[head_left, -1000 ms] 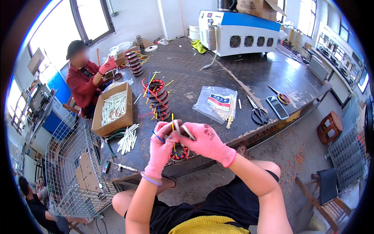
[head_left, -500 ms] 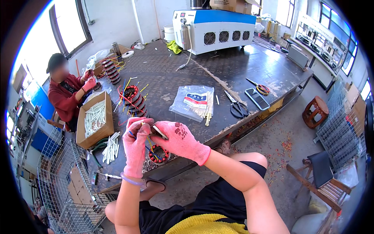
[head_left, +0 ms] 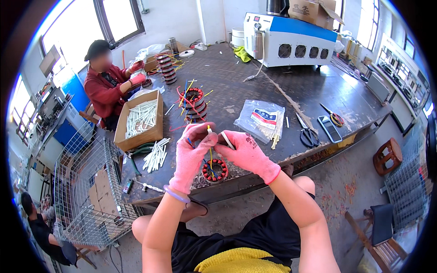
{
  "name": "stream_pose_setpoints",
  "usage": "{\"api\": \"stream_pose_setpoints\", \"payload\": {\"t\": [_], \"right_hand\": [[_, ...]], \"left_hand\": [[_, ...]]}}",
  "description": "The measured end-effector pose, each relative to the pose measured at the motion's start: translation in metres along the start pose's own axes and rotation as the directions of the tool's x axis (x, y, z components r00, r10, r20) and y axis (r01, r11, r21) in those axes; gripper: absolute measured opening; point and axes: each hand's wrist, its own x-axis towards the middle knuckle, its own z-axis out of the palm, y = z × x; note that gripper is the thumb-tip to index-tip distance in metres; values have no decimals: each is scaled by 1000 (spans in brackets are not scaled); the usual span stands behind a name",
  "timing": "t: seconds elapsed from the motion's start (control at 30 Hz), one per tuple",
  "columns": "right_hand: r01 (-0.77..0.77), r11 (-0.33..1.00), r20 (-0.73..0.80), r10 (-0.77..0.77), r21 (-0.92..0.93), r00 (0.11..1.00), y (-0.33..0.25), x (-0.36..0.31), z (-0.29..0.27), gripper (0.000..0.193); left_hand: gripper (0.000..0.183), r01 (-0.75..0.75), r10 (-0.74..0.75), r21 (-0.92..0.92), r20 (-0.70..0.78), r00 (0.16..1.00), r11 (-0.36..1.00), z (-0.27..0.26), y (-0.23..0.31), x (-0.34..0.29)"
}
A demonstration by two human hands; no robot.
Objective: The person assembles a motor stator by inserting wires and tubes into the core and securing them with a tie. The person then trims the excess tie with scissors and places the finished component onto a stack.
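My left hand (head_left: 193, 157), in a pink glove, pinches a yellow wire (head_left: 211, 154) whose tip stands above the fingertips. A blue wire end (head_left: 190, 143) sticks out beside its fingers. My right hand (head_left: 251, 154), also gloved in pink, is closed round a short white tube (head_left: 228, 140), its fingertips close to the left ones. Below both hands, at the table's near edge, sits a ring-shaped motor stator (head_left: 222, 174) with red-wrapped windings; the yellow wire runs down into it. Farther back stands a stack of similar stators (head_left: 196, 109) with coloured wires sticking out.
Left of my hands are a cardboard box (head_left: 155, 130) of white tubes, a loose tube pile (head_left: 157, 154) and green-handled pliers (head_left: 134, 159). To the right lie a plastic bag (head_left: 255, 116), black scissors (head_left: 309, 136) and a phone (head_left: 329, 129). A co-worker (head_left: 107, 86) sits at left.
My view has swung left, so the table things sit farther right in the picture. The yellow wire's tip now shows upright above my left fingers. The white tube stays in my right hand.
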Motion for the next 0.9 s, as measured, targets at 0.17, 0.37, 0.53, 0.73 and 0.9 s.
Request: {"api": "stream_pose_setpoints", "payload": {"t": [0.17,0.37,0.53,0.73,0.9], "right_hand": [[87,994,-12,-88,-67,996,0,-1,-2,22],[137,980,-45,-145,-147,988,0,-7,-3,23],[141,977,-79,-155,-162,985,8,-14,-3,24],[121,986,-204,-143,-118,968,15,-10,-3,23],[134,991,-194,-137,-29,971,18,-6,-2,20]], "left_hand": [[19,0,0,3,22,1000,1000,4,3,4],[14,-57,58,55,-18,998,997,5,1,10],[14,-35,27,-113,-79,997,993,5,-9,8],[39,41,-41,-19,23,999,999,6,-8,-4],[41,228,-259,229,118,959,946,-3,-43,-45]]}}
